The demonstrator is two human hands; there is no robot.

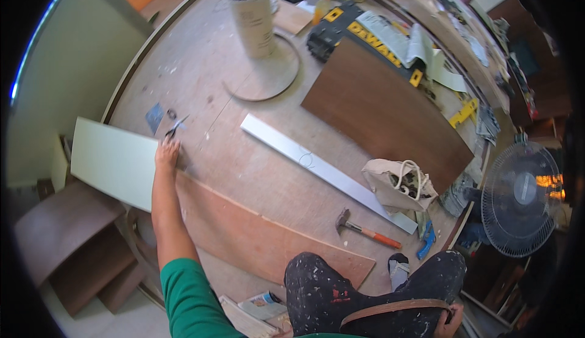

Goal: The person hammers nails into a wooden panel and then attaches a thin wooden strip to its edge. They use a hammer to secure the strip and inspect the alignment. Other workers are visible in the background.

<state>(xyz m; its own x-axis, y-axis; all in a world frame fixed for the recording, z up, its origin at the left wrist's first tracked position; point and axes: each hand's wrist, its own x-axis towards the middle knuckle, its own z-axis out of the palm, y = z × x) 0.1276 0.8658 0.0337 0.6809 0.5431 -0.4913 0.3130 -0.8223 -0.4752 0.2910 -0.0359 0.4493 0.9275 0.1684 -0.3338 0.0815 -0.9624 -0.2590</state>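
My left arm stretches out to the left, and my left hand (167,153) has its fingers closed at the dark handles of a pair of scissors (177,126), whose blades point away from me. A small blue-grey sheet (154,117) and a dark ring-like piece (171,113) lie just beyond. At the lower right, my right hand (450,323) is closed around the end of a thin, curved brown strip (396,306), which bends across my lap. Part of that hand is cut off by the picture's lower edge.
Nearby are a long wooden panel (256,219), a pale board (116,161), a white strip (304,158), a hammer (365,231) and a cloth bag (390,183). Farther off stand a tall cylinder (253,24), a brown panel (384,106), a toolbox (335,27) and a fan (523,198).
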